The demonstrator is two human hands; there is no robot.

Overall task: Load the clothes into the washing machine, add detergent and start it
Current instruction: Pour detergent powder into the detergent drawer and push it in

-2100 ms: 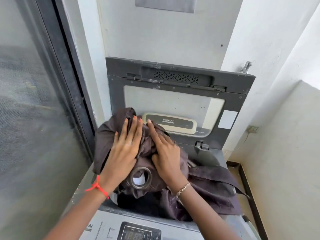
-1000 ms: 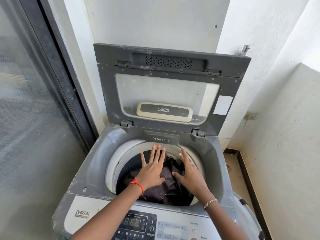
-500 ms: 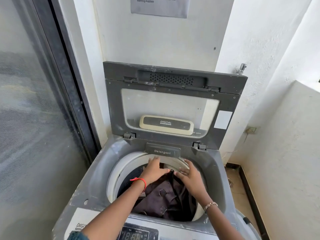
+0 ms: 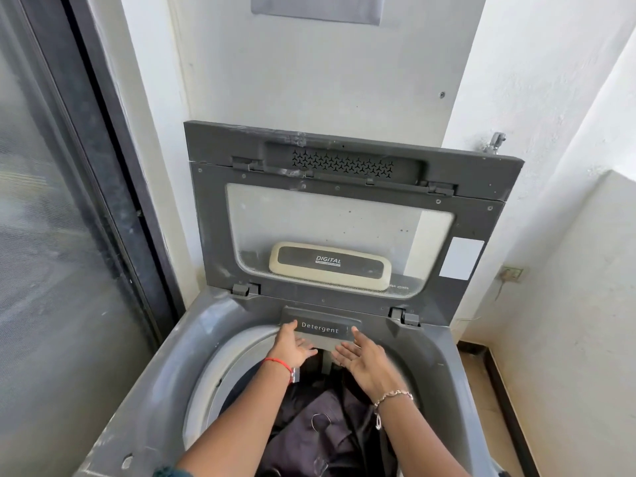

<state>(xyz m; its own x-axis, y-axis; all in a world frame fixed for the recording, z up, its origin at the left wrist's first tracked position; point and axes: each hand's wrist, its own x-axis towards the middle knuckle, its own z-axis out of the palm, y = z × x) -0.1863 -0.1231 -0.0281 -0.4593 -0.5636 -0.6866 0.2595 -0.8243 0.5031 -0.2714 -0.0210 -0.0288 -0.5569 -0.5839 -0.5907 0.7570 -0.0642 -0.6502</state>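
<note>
The grey top-loading washing machine (image 4: 161, 373) stands with its lid (image 4: 206, 201) raised against the wall. Dark brown clothes (image 4: 330, 435) lie inside the drum. At the back rim sits the dark detergent drawer (image 4: 320, 328), labelled "Detergent". My left hand (image 4: 292, 349) holds the drawer's left end, thumb on its face and fingers curled beneath. My right hand (image 4: 364, 359) is palm up at the drawer's right end, with straight fingers reaching under it and the thumb by its edge.
A dark-framed glass door (image 4: 51, 270) runs close along the left. A low white wall (image 4: 585, 304) closes the right side, with a tap (image 4: 494, 141) and a wall socket (image 4: 512, 273) behind the machine. A grey notice (image 4: 316, 8) hangs on the wall above.
Both hands pushed the dark clothes down into the drum, then lifted off them and moved back to the detergent drawer at the rim.
</note>
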